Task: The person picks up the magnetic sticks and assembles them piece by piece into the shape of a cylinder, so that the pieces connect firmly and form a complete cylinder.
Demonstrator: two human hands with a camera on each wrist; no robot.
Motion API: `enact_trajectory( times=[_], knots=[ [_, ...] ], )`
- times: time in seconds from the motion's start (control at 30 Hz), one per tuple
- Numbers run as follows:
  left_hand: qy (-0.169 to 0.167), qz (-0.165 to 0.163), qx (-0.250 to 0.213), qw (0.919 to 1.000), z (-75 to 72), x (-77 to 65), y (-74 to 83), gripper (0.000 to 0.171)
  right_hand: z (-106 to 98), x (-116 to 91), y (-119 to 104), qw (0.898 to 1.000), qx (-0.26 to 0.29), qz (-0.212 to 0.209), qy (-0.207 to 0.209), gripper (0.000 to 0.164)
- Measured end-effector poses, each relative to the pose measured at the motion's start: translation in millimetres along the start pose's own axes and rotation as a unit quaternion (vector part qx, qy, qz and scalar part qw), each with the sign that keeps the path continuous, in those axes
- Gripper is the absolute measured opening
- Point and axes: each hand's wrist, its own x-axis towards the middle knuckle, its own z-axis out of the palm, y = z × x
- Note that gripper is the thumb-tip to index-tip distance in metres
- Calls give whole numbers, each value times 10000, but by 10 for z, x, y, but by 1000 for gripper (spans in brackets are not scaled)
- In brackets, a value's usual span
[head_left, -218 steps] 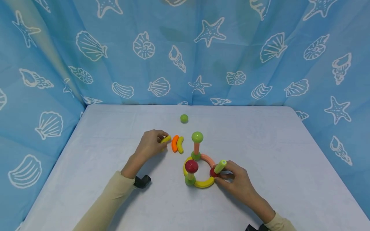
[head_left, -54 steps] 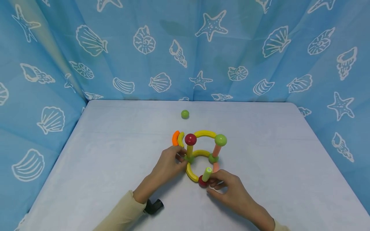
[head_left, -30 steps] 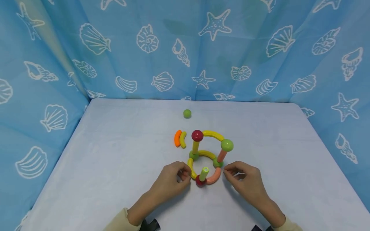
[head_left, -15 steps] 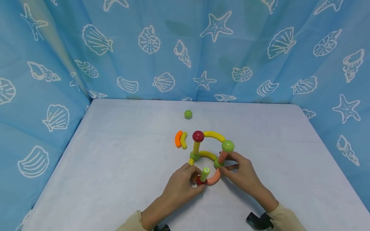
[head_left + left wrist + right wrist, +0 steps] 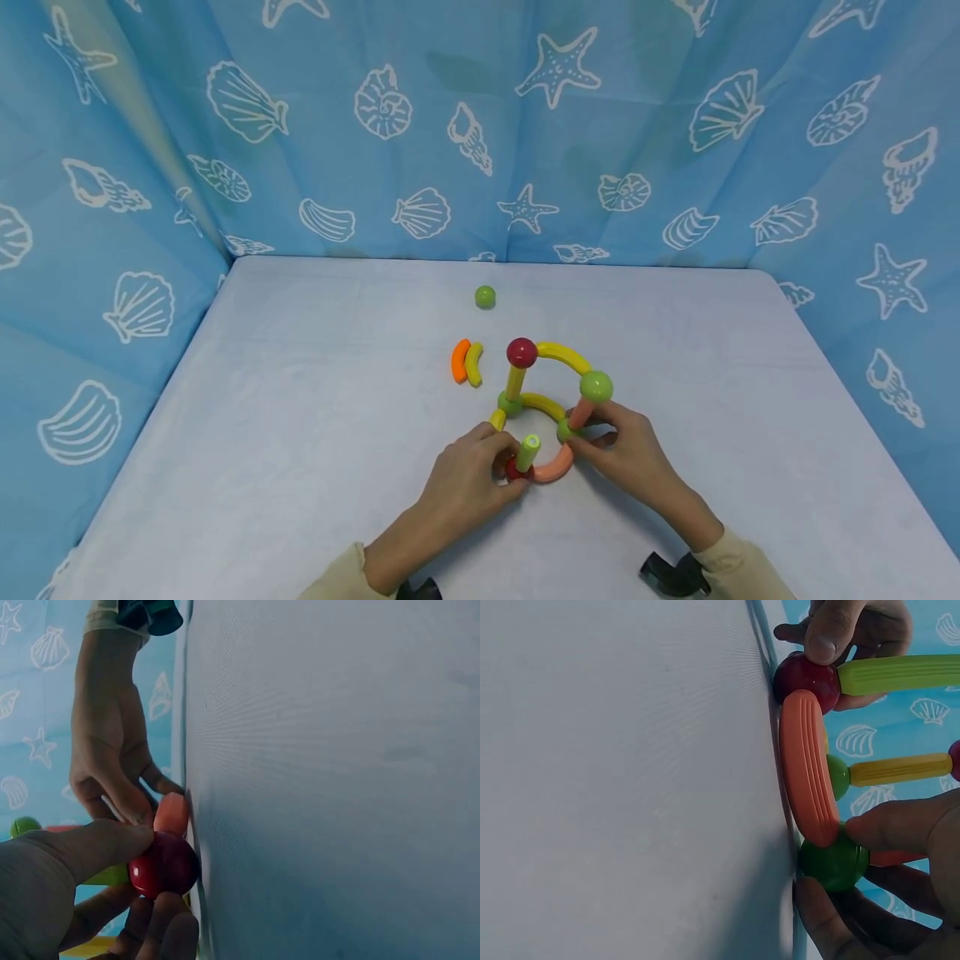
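Observation:
A ring of curved sticks and balls lies on the table, with upright sticks on it. My left hand (image 5: 468,479) pinches the red base ball (image 5: 169,866) at the near side, under an upright light-green stick (image 5: 528,452). My right hand (image 5: 633,442) grips the green base ball (image 5: 832,859) on the right, below the coral upright (image 5: 581,413). Between these two balls runs a coral curved stick (image 5: 808,765). A yellow curved stick (image 5: 566,357) bridges the upper red ball (image 5: 522,352) and upper green ball (image 5: 596,387). Fingers partly hide the ring's left side.
Left of the structure lie a loose orange curved stick (image 5: 460,362) and a yellow curved stick (image 5: 473,365) side by side. Farther back sits a loose green ball (image 5: 485,297). A blue shell-print curtain (image 5: 420,133) hangs behind the white table (image 5: 712,350).
The structure has been turned, and a yellow curved stick now joins two upper balls. Lately my left hand took the red base ball and my right hand the green one; the structure shifted slightly.

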Motion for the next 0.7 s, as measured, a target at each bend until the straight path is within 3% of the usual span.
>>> enact_trajectory(
  times=[0.27, 0.7],
  knots=[
    [-15, -90, -241, 9997, -40, 4, -60, 24, -23, -77, -36, 9994, 104, 342, -45, 27],
    [69, -133, -623, 9979, -119, 67, -203, 24, 3, -200, -117, 9987, 82, 509, 21, 33]
  ],
)
